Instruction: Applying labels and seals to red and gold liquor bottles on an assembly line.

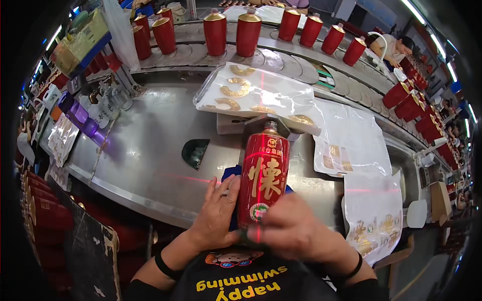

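A red bottle [266,163] with gold lettering and a round green-and-white sticker lies in front of me, its neck pointing away. My left hand [217,209] rests along its left side, fingers stretched out, beside a blue cloth-like piece [232,174] partly under the bottle. Over the bottle's lower end is my right hand [296,228], blurred by motion, its fingers curled. A dark green edge shows by these fingertips; what they hold is hidden. Red laser lines cross the bottle. A flat dark green piece [195,153] lies on the metal table to the left.
Red bottles with gold shoulders [215,32] stand on a curved conveyor [191,52] at the back. Sheets with gold decals [241,93] lie beyond the bottle and at right. A purple drink bottle [80,115] stands at left. Another person [394,50] sits at far right.
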Demonstrator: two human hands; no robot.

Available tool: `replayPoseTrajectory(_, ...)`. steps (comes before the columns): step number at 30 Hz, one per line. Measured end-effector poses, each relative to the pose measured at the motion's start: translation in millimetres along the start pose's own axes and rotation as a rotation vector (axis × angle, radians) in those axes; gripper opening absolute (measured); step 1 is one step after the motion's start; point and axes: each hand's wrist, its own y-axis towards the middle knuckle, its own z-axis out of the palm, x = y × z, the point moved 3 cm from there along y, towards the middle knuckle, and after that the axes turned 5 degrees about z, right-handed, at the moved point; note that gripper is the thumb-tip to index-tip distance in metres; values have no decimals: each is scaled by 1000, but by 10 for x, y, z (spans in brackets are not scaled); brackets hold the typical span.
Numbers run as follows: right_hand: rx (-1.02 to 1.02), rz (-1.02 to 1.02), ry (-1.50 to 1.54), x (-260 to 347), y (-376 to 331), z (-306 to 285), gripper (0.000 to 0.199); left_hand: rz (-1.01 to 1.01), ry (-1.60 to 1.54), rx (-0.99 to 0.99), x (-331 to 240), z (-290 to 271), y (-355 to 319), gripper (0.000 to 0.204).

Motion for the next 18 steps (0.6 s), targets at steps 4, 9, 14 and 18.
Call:
replayPoseTrajectory(4, -251, 449, 119, -322, -163, -140, 19, 27, -24, -26, -89, -18, 62, 108)
replayPoseTrajectory(9, -385, 625, 513, -344, -262, 19, 16, 37, 22, -57, -118, -20, 35, 107)
replayPoseTrajectory(14, -676, 523, -385, -616, -377, -216, 21, 47, 30, -45, -198, -166, 148, 106)
replayPoseTrajectory(18, -394, 625, 499, -399, -236, -68, 24, 177, 23, -18, -100, -262, 321, 100)
